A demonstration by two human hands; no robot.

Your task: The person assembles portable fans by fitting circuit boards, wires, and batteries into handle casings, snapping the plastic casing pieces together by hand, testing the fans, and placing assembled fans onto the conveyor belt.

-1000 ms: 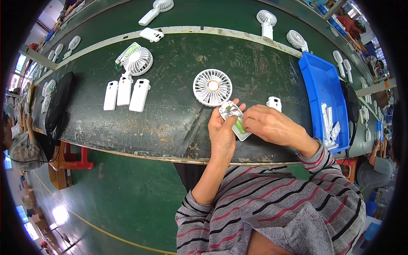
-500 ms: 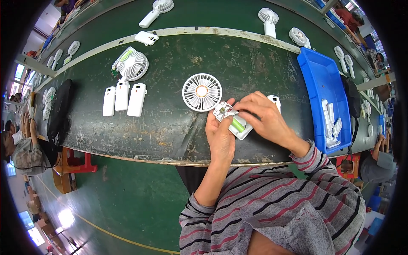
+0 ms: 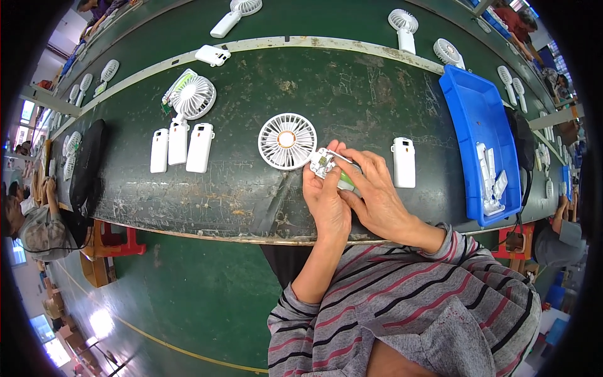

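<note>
A white handheld fan (image 3: 287, 141) has its round grille lying flat on the bench, and its opened handle (image 3: 321, 161) points toward me. My left hand (image 3: 328, 210) grips this handle, thumb on top. Closed over the handle's lower part, my right hand (image 3: 383, 206) has its fingertips at the exposed inner parts. A bit of the green battery (image 3: 346, 180) shows between the hands; the fingers hide the rest. Just right of my right hand lies a white handle cover (image 3: 404, 163), apart from it.
A blue bin (image 3: 461, 138) at the right holds several white plastic pieces (image 3: 488, 182). To the left are another fan (image 3: 193, 97) and white covers (image 3: 200, 147). A black bag (image 3: 91, 163) lies at the left end. A pale strip (image 3: 326, 44) crosses the bench's far side.
My right hand has moved down and left, now wrapping the handle and covering most of the battery. The fan has shifted slightly left, and the right-hand cover is fully visible.
</note>
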